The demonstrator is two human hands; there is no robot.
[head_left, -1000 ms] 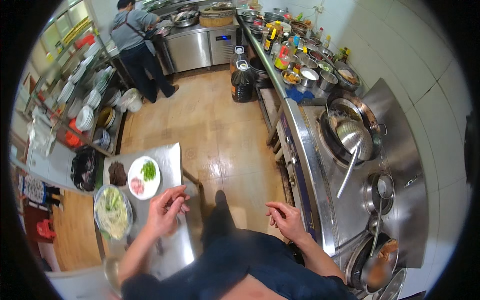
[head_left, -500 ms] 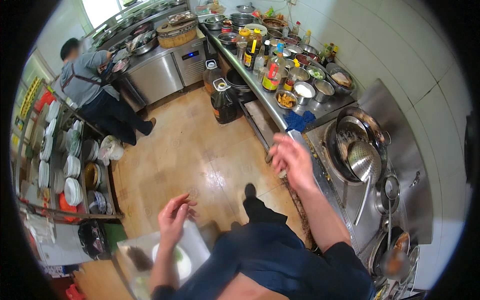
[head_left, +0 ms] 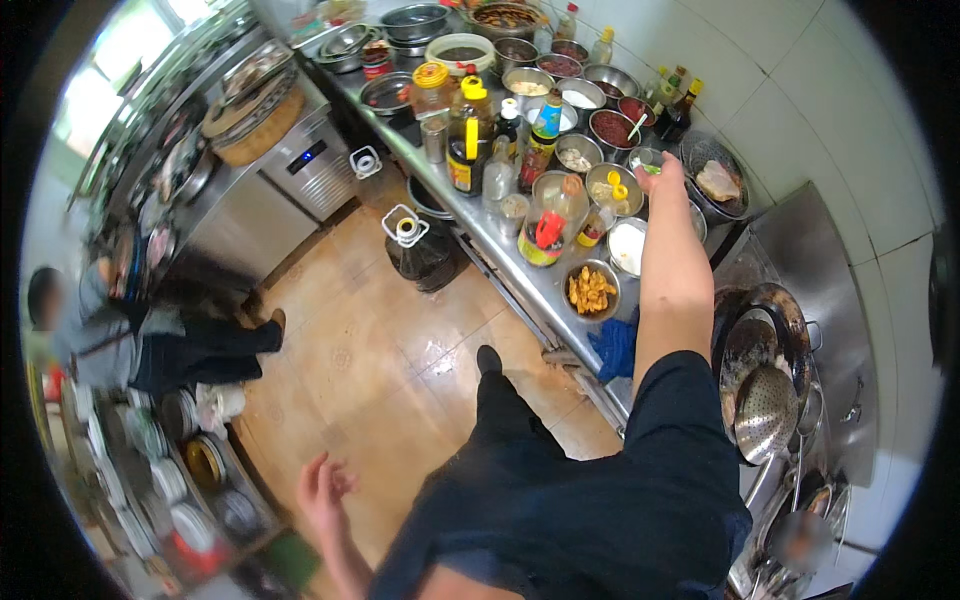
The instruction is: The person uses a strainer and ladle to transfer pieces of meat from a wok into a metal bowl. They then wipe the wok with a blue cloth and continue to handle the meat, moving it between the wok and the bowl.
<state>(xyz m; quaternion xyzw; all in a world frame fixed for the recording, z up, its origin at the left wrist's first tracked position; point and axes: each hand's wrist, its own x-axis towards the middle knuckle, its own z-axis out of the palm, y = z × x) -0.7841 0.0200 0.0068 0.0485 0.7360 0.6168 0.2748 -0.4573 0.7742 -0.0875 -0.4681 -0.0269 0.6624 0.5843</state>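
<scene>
While the left hand (head_left: pixel 327 490) is hanging empty, the right hand (head_left: pixel 660 173) is hovering at a greens bowl (head_left: pixel 638 160) toward the surface's (head_left: pixel 540 290) back edge — grip hidden, nothing visibly lifted yet.

Small round silver metal bowl (head_left: pixel 646 156), upright on the steel counter (head_left: pixel 548 285), partly hidden, bright green chopped pieces (head_left: pixel 651 169) inside
</scene>
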